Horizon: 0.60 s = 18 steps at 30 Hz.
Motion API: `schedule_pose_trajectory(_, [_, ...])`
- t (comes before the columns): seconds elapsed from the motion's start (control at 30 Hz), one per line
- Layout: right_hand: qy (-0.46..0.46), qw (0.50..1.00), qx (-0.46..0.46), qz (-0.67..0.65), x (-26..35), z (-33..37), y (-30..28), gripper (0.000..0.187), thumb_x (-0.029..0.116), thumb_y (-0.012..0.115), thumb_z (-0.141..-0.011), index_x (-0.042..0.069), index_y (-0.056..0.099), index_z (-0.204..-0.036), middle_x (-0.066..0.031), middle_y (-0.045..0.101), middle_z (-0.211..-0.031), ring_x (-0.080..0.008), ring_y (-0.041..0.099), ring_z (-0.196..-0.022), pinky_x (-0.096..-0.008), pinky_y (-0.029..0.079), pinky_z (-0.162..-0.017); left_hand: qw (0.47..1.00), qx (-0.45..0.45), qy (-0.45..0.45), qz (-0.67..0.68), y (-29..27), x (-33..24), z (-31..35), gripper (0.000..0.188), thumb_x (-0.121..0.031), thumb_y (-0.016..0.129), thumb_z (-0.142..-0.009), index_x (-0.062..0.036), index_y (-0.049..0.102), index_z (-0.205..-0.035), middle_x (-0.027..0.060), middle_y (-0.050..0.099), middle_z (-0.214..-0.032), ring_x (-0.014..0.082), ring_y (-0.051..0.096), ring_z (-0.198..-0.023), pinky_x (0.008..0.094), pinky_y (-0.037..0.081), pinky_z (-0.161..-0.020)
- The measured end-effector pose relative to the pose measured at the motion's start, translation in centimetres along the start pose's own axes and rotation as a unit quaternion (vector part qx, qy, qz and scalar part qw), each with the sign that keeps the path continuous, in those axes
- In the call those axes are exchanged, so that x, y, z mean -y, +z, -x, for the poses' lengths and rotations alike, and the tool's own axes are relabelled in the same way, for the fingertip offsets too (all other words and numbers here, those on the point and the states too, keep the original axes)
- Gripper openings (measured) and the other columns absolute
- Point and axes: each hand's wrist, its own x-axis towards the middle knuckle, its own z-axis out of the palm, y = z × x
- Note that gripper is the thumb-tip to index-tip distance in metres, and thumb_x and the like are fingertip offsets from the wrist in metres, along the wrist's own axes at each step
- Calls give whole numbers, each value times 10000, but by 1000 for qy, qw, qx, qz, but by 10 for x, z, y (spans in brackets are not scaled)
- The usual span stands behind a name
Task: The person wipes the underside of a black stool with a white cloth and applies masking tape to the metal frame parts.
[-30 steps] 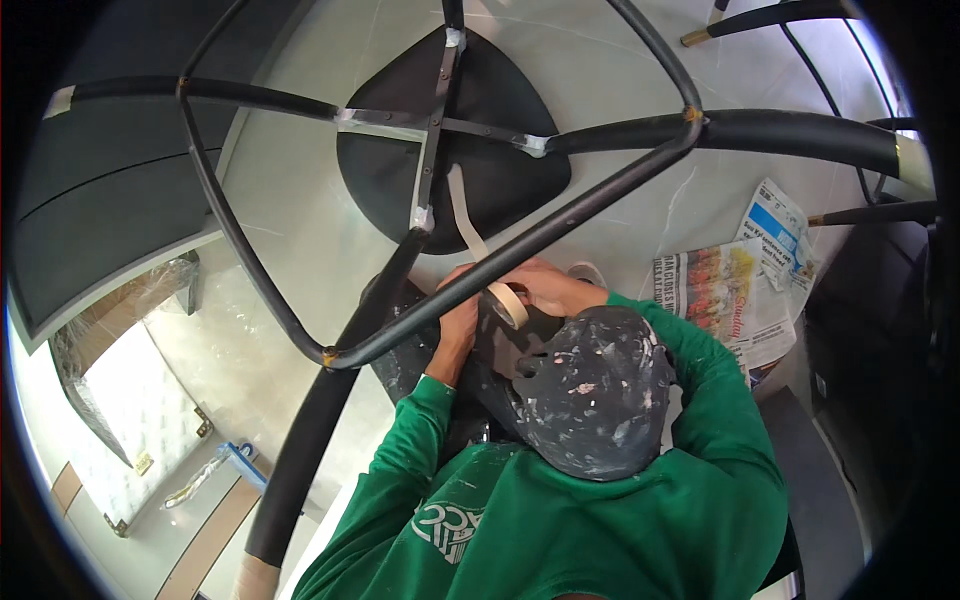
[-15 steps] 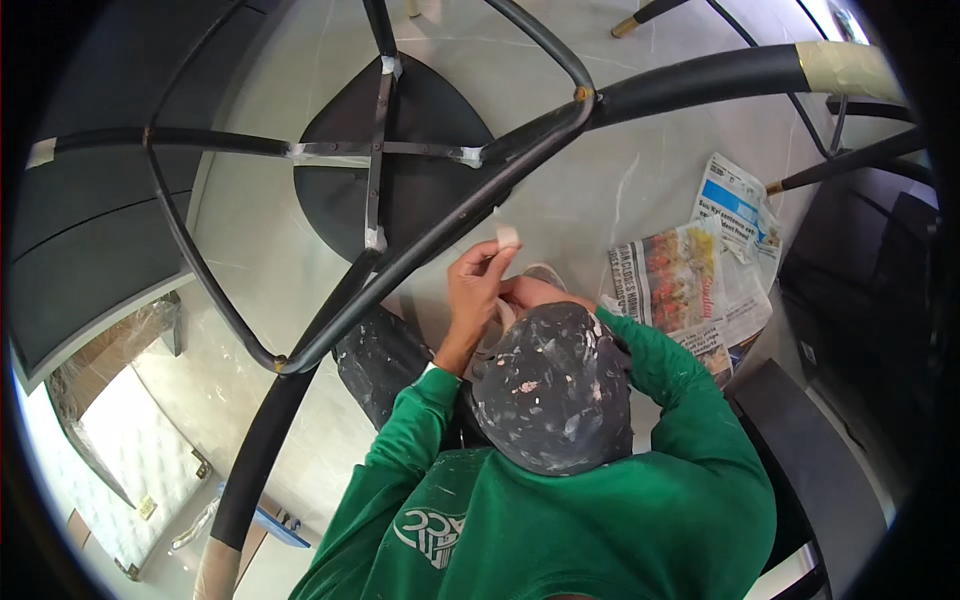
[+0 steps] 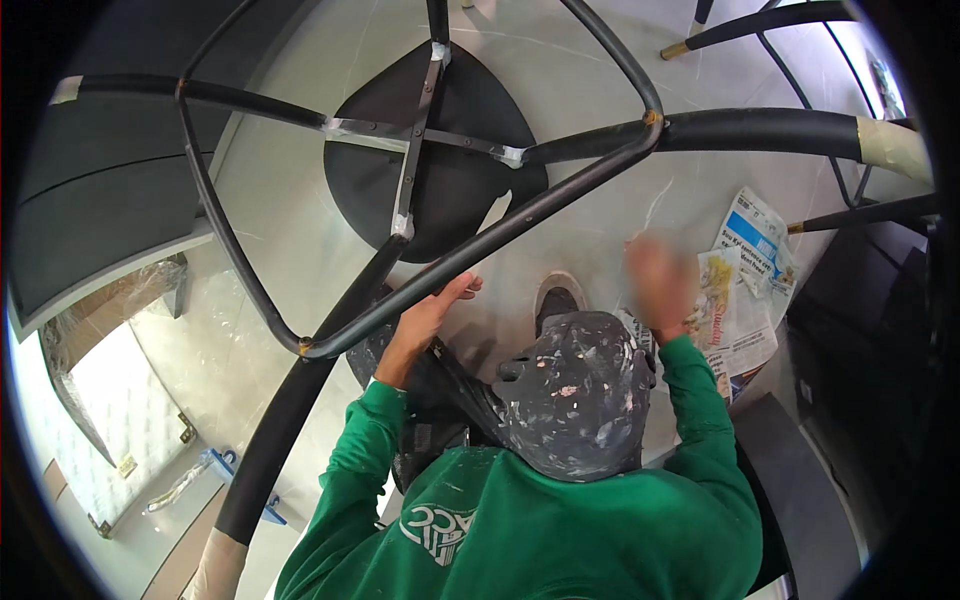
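Observation:
My left hand (image 3: 432, 312) is beside a bent black bar (image 3: 500, 228) of an upturned chair frame. Its fingers are loosely bent and apart from the thumb, with nothing visible in them. My right hand (image 3: 660, 285), smeared by motion, is out to the right near the newspaper sheets (image 3: 755, 335); its fingers cannot be made out. The chair's black seat (image 3: 465, 85) lies on the floor under a metal cross brace (image 3: 418, 135), whose ends carry whitish wrapping. A pale strip (image 3: 497, 212) shows against the seat next to the bar; whether it sticks there I cannot tell.
Thick black chair legs (image 3: 760, 132) cross the view, with cream tape (image 3: 890, 145) around their ends. Another chair's leg (image 3: 770, 25) shows at the upper right. My paint-spotted knee (image 3: 575, 400) and shoe (image 3: 562, 290) are below. Dark panels (image 3: 100, 180) stand at left.
My hands have come apart: the left moved left and down, the right swung out right. The pale strip is no longer in my left fingers. The whole view has shifted a little.

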Motion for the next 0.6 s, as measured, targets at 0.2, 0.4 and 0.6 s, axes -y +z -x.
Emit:
schedule_pose_trajectory(0.2, [21,998,41,30,0,11,26,564,28,711,-880,90,605,-1430,-180,585,-1150,-364,638,-935,-440,536,-797,1000,8,-2,-19,-9,3,2,129,-163,671,-1028,-38,639,-1033,110,747,-1030,190,716,-994,354,579,-899])
schedule_pose_trajectory(0.4, [62,996,12,-66,44,-20,36,446,190,743,-916,16,647,-1316,-156,634,-1070,-271,633,-932,-384,525,-778,999,8,-5,-37,-9,6,8,138,-152,675,-1025,-19,657,-1062,99,745,-1045,182,712,-1004,346,572,-921])
schedule_pose_trajectory(0.6, [350,749,254,-502,80,-65,104,453,440,708,-969,26,708,-1151,-45,682,-1012,-144,633,-894,-316,525,-745,999,10,-24,-34,-6,1,19,143,-131,684,-1017,-6,668,-1084,82,731,-1063,161,700,-1004,337,564,-935])
